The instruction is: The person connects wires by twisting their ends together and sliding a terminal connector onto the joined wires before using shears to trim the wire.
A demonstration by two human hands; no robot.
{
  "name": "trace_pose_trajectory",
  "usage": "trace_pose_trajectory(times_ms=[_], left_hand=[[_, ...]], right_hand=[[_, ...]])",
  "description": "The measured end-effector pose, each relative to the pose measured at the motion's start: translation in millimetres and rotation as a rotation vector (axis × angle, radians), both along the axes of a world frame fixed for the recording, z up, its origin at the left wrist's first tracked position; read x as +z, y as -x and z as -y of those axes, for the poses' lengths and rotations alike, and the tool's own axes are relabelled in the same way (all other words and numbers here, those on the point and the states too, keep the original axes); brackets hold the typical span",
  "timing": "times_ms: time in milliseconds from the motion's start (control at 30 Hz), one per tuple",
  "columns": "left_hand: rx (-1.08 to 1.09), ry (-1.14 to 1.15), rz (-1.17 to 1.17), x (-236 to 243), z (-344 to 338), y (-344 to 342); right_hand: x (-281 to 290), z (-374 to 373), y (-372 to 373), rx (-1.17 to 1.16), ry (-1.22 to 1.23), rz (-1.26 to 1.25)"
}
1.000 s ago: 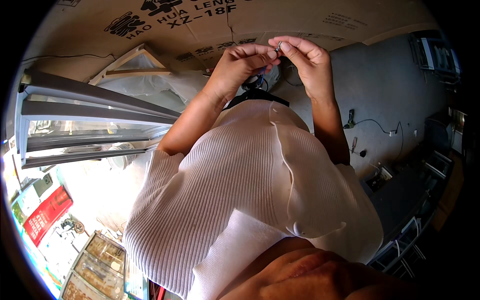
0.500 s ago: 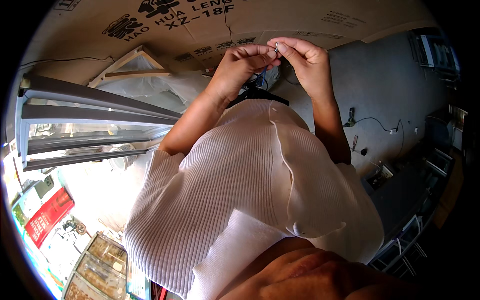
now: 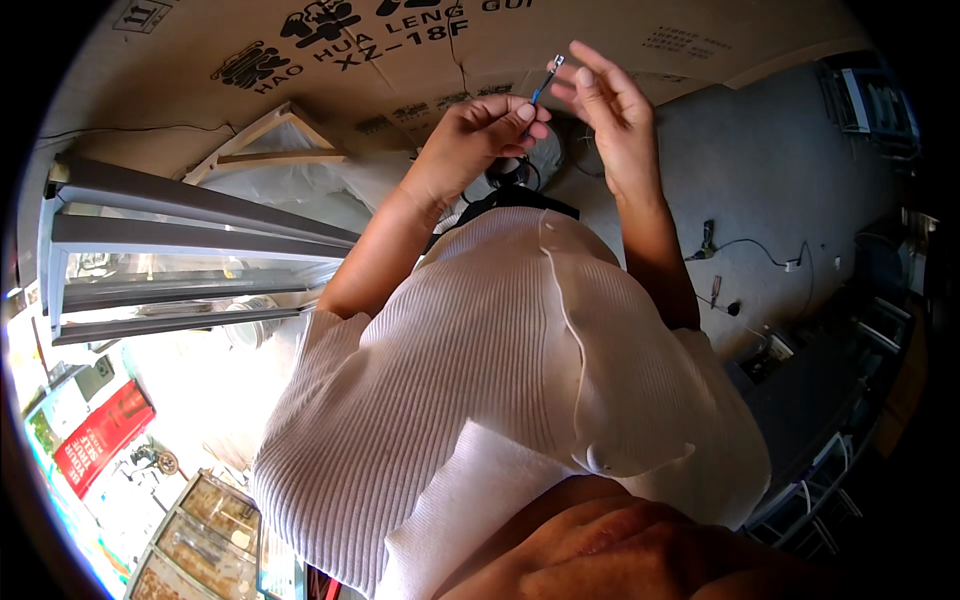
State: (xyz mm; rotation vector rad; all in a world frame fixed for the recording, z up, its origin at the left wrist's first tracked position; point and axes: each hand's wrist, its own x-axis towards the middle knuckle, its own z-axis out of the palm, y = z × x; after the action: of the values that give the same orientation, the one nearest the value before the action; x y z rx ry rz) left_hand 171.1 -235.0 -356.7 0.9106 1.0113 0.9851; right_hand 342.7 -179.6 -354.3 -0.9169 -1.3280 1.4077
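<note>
A thin wire (image 3: 541, 91), blue near my fingers and dark above, sticks up from my left hand (image 3: 474, 146). At its upper end is a small shiny metal terminal (image 3: 558, 61). My left thumb and fingers pinch the wire low down, with the other fingers curled below. Just right of the terminal is my right hand (image 3: 624, 125), its fingers spread and nothing visible in it. Below my hands, part of a dark object with loops of cable (image 3: 508, 172) shows above my waist; its kind is unclear.
A large printed cardboard sheet (image 3: 590, 30) stands ahead. Metal-framed glass panels (image 3: 200, 240) and a wooden frame (image 3: 280, 157) with plastic sheeting are at left. On the grey floor at right lie a dark tool (image 3: 707, 240) and a cable (image 3: 765, 248).
My right hand has let go of the metal end and opened, fingers rising. More of the wire shows above my left hand, which still pinches it.
</note>
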Motion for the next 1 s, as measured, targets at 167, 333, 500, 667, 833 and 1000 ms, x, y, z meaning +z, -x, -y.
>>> trace_pose_trajectory(times_ms=[167,333,500,667,833,1000], left_hand=[[0.059,-0.069,0.070,0.0,0.7,-13.2],[0.066,-0.081,0.077,1.7,-0.8,-20.4],[0.103,-0.062,0.070,2.6,2.0,-25.0],[0.111,-0.171,-0.016,-3.8,3.6,-30.9],[0.155,-0.205,-0.134,-0.1,7.8,-34.1],[0.176,-0.268,-0.259,2.6,10.9,-35.8]], right_hand=[[-9.1,6.9,-0.6,0.142,0.117,-0.067],[-5.3,13.0,6.1,0.016,0.081,-0.174],[-4.8,16.6,6.7,-0.056,0.060,-0.170],[-2.1,21.9,6.7,-0.136,0.128,-0.176],[-2.5,23.2,11.8,-0.219,0.088,-0.271],[-1.5,22.3,11.9,-0.244,0.085,-0.300]])
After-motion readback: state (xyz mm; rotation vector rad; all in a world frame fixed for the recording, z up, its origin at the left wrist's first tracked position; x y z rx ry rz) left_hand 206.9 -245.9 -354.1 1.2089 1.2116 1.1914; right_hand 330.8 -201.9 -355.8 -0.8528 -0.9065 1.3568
